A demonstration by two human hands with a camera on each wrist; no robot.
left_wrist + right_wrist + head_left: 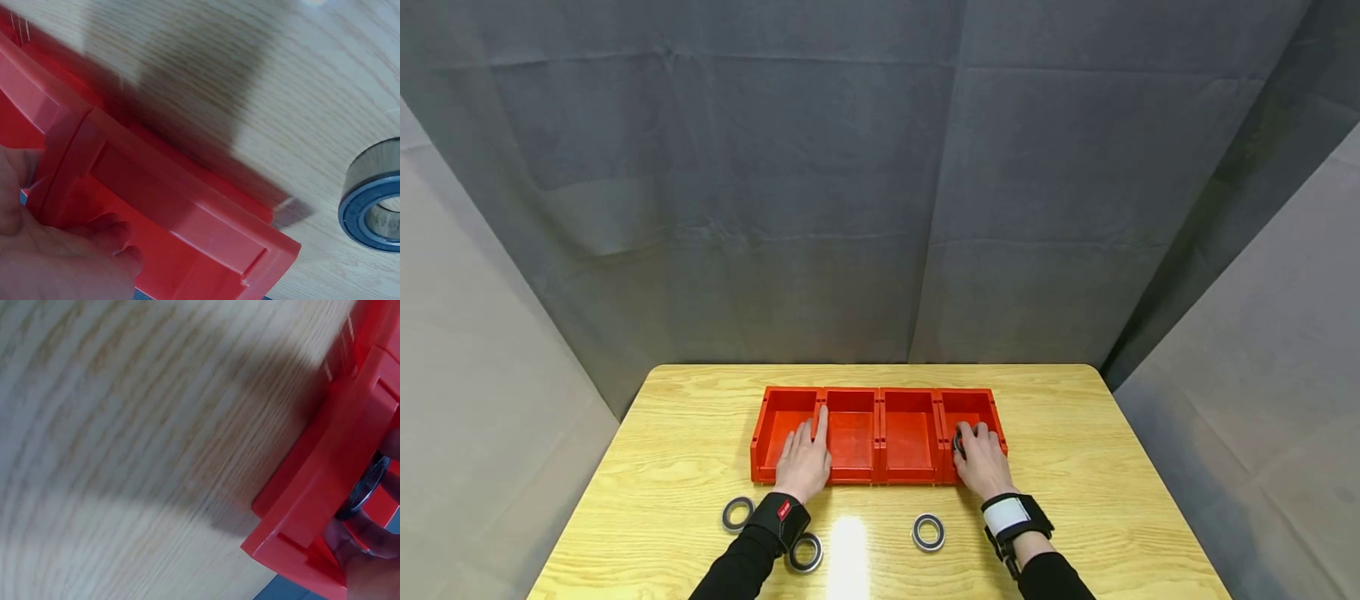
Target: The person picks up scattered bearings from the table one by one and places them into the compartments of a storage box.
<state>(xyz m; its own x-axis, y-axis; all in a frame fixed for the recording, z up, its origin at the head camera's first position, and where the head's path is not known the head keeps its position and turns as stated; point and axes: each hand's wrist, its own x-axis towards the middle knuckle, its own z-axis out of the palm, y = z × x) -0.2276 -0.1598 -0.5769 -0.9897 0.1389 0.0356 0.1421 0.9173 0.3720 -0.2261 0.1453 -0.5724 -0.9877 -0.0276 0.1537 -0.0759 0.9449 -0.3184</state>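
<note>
A red bin row (854, 479) with several compartments stands on the table. My left hand (803, 461) reaches over its left end, the fingers extended across the divider between the two leftmost compartments. In the left wrist view that hand (56, 250) holds no bearing. At the rightmost compartment my right hand (985, 461) grips a ring bearing (958, 442). The right wrist view shows this bearing (365, 486) tilted on edge between thumb and fingers, just inside the front wall; whether it touches the floor of the compartment is hidden.
On the wooden table (1060, 467), one bearing (737, 514) lies left of my left wrist. Another bearing (806, 553) sits beside the black wrist strap, and a third bearing (928, 532) lies in front of the bins. Grey curtains (820, 208) surround the table.
</note>
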